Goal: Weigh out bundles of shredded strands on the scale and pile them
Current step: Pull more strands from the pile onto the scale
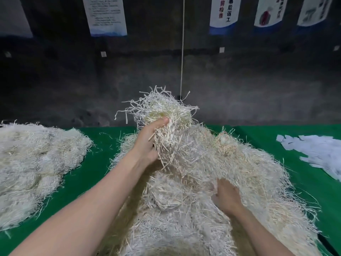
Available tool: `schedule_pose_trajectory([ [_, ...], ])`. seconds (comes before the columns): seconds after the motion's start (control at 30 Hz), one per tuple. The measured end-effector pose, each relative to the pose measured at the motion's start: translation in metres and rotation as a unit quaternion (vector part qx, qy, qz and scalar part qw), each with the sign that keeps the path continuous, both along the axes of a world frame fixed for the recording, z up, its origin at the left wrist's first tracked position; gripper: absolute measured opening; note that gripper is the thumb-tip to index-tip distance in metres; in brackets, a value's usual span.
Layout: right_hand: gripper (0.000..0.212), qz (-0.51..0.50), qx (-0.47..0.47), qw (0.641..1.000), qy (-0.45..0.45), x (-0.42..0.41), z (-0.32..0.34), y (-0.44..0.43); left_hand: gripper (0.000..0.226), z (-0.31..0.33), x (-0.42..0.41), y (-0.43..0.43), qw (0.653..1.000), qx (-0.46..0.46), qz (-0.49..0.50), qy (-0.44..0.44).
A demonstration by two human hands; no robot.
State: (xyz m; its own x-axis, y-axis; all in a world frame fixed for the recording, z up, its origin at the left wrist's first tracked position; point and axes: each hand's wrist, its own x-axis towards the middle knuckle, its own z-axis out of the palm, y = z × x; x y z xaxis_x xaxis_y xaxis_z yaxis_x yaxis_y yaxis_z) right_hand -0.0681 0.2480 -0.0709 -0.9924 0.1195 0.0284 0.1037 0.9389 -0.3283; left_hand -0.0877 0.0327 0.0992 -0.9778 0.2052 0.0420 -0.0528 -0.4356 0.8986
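A large heap of pale shredded strands (pixel 193 209) covers the middle of the green table (pixel 103 143). My left hand (pixel 149 143) grips a bundle of strands (pixel 166 115) and holds it raised above the far part of the heap. My right hand (pixel 226 196) is dug into the heap nearer to me, its fingertips hidden among the strands. A second, flatter pile of strands (pixel 33 163) lies at the left. No scale shows in this view.
Scattered white paper slips (pixel 317 152) lie at the table's right edge. A dark wall with hanging posters (pixel 105 15) stands behind the table, and a thin cord (pixel 182 52) hangs down in front of it.
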Motion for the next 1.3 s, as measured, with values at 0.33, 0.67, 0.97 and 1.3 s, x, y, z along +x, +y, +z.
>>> schedule_pose_trajectory([
  [0.33, 0.052, 0.028, -0.417, 0.900, 0.121, -0.002, 0.063, -0.130, 0.028, 0.010, 0.007, 0.033, 0.986, 0.129, -0.102, -0.004],
  [0.67, 0.028, -0.151, -0.424, 0.872, 0.195, -0.036, 0.025, -0.072, 0.119, -0.037, -0.020, -0.019, 0.521, -0.823, -0.117, 0.195],
  [0.97, 0.040, -0.140, -0.479, 0.792, 0.351, -0.011, 0.071, -0.079, 0.040, -0.014, -0.039, -0.021, 0.482, -0.718, 0.247, 0.437],
  [1.3, 0.035, 0.238, 0.264, 0.922, 0.152, -0.022, 0.026, -0.156, 0.040, 0.010, -0.023, -0.006, 0.714, -0.580, 0.220, 0.323],
])
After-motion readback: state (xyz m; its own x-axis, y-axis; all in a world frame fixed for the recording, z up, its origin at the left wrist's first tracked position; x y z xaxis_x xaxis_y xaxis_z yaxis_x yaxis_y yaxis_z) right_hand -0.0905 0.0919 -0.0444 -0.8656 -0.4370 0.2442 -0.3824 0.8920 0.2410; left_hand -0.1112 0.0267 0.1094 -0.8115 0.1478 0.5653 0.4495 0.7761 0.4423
